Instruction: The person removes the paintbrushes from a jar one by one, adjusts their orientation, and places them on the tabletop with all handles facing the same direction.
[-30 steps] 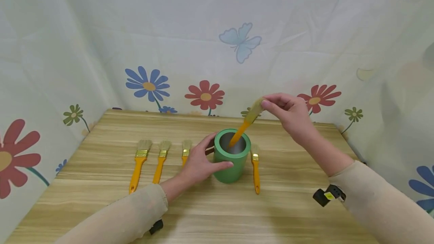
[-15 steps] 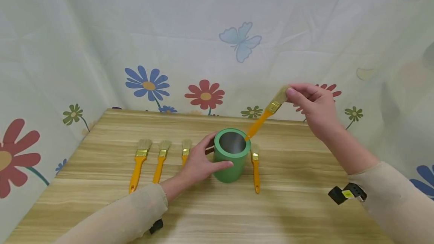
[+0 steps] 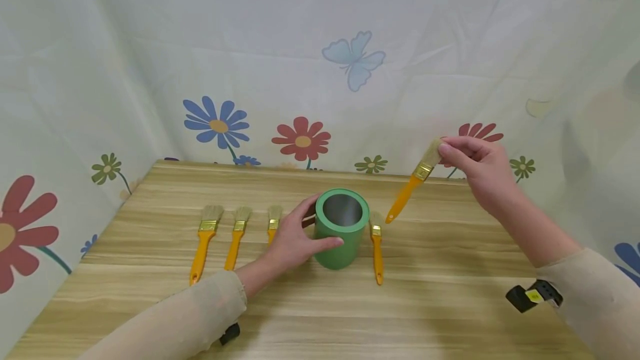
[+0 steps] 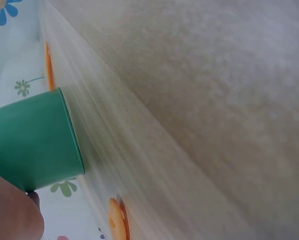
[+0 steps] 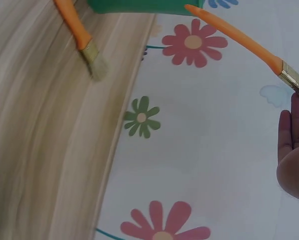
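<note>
Gripping empty green cup (image 3: pixel 342 230), brush (image 3: pixel 414 183) held beside

Place: a small staged recording booth, not a lived-in room
Backdrop: pale cloth sheet (image 3: pixel 320 43) printed with flowers and a butterfly hangs on the far, left and right sides, creased and closing off the surroundings
Surface: one light wood-grain table (image 3: pixel 450 304) filling the enclosed space
Props: yellow-handled paintbrushes (image 3: pixel 235 238) laid in a neat row
</note>
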The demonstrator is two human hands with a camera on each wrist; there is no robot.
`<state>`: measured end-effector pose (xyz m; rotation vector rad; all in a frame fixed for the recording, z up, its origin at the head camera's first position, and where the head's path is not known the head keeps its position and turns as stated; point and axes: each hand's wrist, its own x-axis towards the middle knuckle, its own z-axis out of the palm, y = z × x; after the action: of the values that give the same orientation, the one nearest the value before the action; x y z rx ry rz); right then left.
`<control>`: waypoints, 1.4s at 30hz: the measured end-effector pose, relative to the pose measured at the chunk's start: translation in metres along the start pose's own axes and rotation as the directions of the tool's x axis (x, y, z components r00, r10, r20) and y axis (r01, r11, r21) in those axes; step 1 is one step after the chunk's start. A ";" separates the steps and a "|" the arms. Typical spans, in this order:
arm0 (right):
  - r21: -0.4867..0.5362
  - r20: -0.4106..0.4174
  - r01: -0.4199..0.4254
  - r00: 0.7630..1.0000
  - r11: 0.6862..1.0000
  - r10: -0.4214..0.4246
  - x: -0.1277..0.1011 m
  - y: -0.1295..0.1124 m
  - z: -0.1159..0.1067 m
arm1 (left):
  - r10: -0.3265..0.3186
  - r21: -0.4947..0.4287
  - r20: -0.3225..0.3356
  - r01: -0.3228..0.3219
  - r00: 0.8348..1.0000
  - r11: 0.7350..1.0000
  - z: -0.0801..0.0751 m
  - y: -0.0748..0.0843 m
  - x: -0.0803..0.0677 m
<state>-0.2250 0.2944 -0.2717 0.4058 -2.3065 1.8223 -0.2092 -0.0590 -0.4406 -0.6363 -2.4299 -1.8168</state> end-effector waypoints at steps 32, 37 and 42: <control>-0.323 0.252 -0.090 0.951 0.942 0.177 -0.010 0.096 0.018 | -0.009 0.011 0.007 0.009 1.000 1.000 0.000 0.001 0.001; -0.366 0.242 -0.083 0.953 0.927 0.181 -0.008 0.107 0.019 | -0.014 0.013 0.006 0.014 1.000 1.000 0.000 0.001 0.001; -0.430 0.221 -0.062 0.960 0.901 0.171 -0.007 0.121 0.021 | -0.018 0.018 0.004 0.018 1.000 1.000 0.000 0.002 0.000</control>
<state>-0.2562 0.3009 -0.3900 0.4606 -2.8651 1.3167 -0.2086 -0.0582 -0.4389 -0.6193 -2.4599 -1.7996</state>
